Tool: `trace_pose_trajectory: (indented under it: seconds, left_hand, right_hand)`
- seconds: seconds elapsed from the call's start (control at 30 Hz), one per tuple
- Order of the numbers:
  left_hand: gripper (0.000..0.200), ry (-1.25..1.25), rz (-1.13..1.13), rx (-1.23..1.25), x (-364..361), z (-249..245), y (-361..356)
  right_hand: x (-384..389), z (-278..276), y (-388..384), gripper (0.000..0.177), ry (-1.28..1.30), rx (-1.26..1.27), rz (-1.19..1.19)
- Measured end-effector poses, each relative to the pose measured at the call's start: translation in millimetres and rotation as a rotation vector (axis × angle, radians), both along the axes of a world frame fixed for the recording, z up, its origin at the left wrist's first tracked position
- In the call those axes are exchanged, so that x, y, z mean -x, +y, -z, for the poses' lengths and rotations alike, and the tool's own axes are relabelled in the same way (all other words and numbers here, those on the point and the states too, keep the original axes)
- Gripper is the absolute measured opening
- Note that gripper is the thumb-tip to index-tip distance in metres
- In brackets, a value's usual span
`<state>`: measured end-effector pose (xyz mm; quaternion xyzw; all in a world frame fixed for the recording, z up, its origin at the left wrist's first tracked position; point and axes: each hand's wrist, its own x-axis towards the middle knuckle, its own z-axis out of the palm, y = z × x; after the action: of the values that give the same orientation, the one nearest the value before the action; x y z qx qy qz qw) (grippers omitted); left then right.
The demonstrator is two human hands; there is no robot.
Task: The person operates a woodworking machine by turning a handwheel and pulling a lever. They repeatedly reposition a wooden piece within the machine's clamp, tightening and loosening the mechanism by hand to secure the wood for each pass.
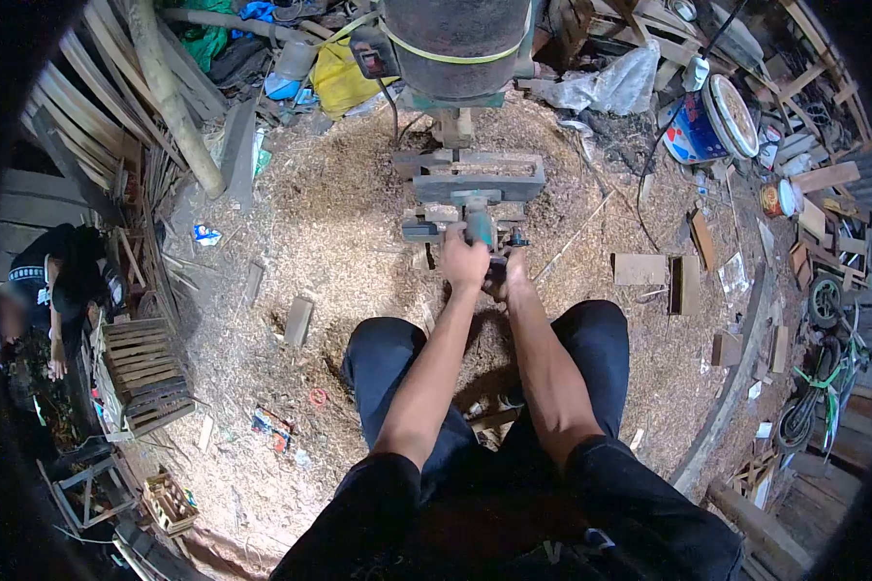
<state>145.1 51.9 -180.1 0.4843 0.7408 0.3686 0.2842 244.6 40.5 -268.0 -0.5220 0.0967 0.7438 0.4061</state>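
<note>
Both my hands are at a clamp assembly in front of a large upright machine. My left hand [466,259] is closed around a green cylindrical part [479,229] that projects toward me from the metal jaws [477,184]. Just to its right and slightly lower, my right hand [515,269] is curled near a dark fitting [497,263]; what its fingers grip is hidden. A black knob [518,237] sits just beyond the right hand. Behind the jaws stands the dark machine body [457,48] with a yellow strap around it.
Sawdust and chips cover the ground [344,242]. Loose wood blocks [298,321] and boxy pieces [639,269] lie on both sides. A bucket [700,126] stands at upper right, a small bike [814,387] at right. At far left another person [53,286] is beside a slatted wooden piece [145,373].
</note>
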Motion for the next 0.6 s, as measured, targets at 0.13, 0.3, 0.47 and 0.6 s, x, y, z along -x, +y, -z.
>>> trace_pose_trajectory:
  seconds: [0.13,0.3,0.47,0.6]
  left_hand:
    - [0.035,-0.157,0.010,-0.129,12,24,-1]
    - [0.052,-1.027,-0.020,-0.080,33,46,7]
    - [0.031,-0.232,0.095,-0.084,34,36,9]
    - [0.034,0.215,0.084,-0.139,6,8,-1]
  right_hand:
    - [14,19,5,0.040,-0.090,-0.142,0.201]
    - [30,-38,-6,0.033,-0.966,-0.291,-0.086]
    - [9,-23,2,0.030,-0.326,-0.205,0.039]
    - [4,0,5,0.021,0.026,-0.027,0.039]
